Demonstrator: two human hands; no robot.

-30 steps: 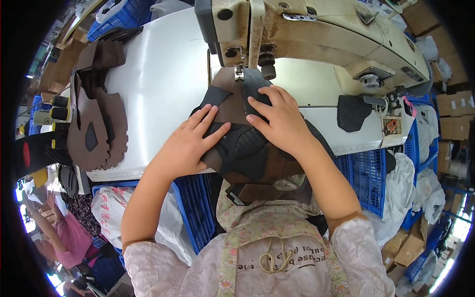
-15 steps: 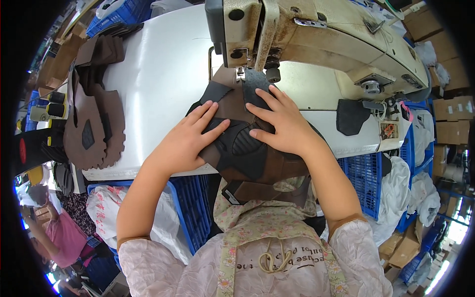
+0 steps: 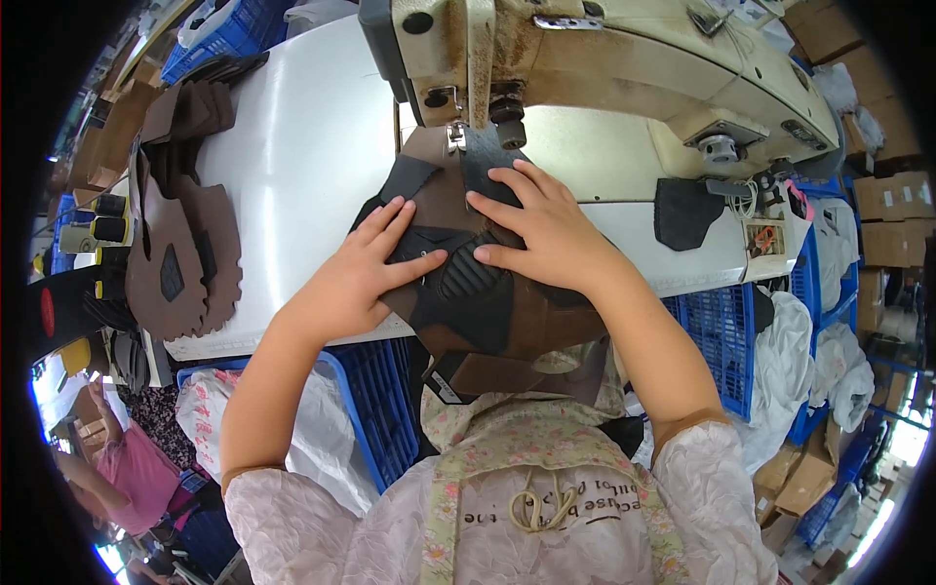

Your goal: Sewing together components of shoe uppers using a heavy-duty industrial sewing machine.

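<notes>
From where I sit, I see the flowery apron (image 3: 502, 439) closest. Past it, a blue crate (image 3: 395, 414) with a white bag (image 3: 317, 439) stands below the near edge of the bench (image 3: 292, 185). The brown and black piece (image 3: 473, 317) lies across that edge, and its near end hangs over the apron. The left hand (image 3: 348, 278) is flat on the piece's left side, fingers spread. The right hand (image 3: 551, 237) is flat on its right side, fingers spread too, thumb out. Brown parts (image 3: 180, 283) lie at the bench's left end, and a black patch (image 3: 685, 216) lies near its right end. The piece's far tip is at the metal foot (image 3: 455, 137) of the big cream sewing machine (image 3: 624, 73).
</notes>
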